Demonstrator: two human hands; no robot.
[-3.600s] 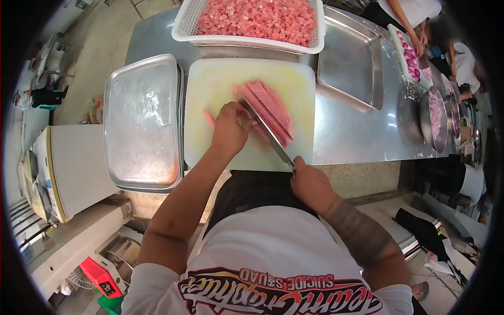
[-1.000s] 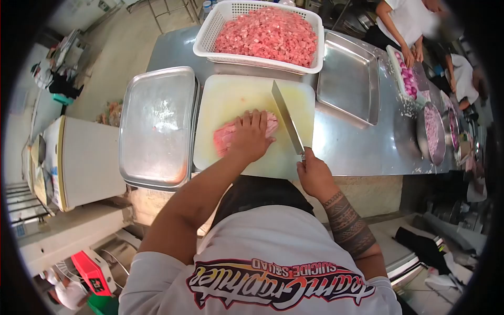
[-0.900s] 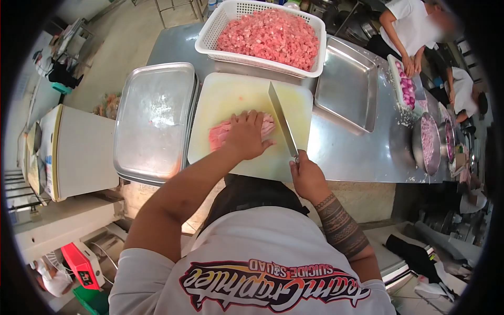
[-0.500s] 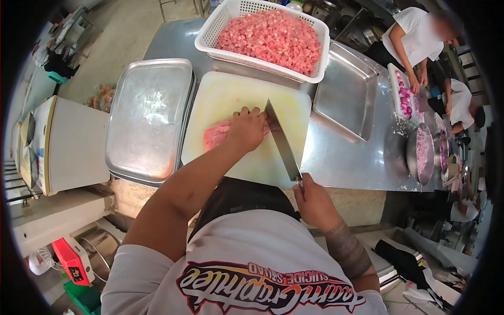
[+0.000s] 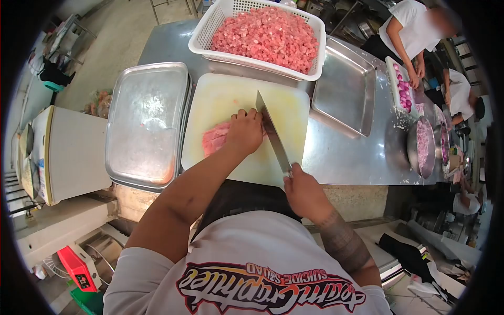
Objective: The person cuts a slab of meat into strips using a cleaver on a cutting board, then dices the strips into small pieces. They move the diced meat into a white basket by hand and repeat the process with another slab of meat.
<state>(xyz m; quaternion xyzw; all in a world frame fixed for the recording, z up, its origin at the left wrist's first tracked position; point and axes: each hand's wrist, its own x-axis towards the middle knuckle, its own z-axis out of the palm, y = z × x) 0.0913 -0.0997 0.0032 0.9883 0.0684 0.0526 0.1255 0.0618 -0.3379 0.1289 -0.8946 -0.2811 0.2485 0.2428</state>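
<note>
On the white cutting board [image 5: 247, 89] lies a piece of raw pink meat [image 5: 214, 138]. My left hand [image 5: 244, 131] presses down on it with curled fingers and covers much of it. My right hand [image 5: 308, 194] is wrapped round the handle of a large knife [image 5: 274, 135]. The blade slants up and to the left, its flat side close by my left fingertips at the right end of the meat. The knife's point reaches beyond my left hand over the bare part of the board.
A white perforated basket [image 5: 197, 43] heaped with diced meat [image 5: 268, 39] stands behind the board. Stacked metal trays [image 5: 147, 121] lie at left, a metal pan [image 5: 344, 86] at right. Further right, a person [image 5: 407, 37] works by a tray of purple onions [image 5: 404, 97] and a metal bowl [image 5: 421, 147].
My right hand and the knife have moved left and slightly up. The blade now sits closer against my left fingers, which stay on the meat. The whole view has shifted slightly.
</note>
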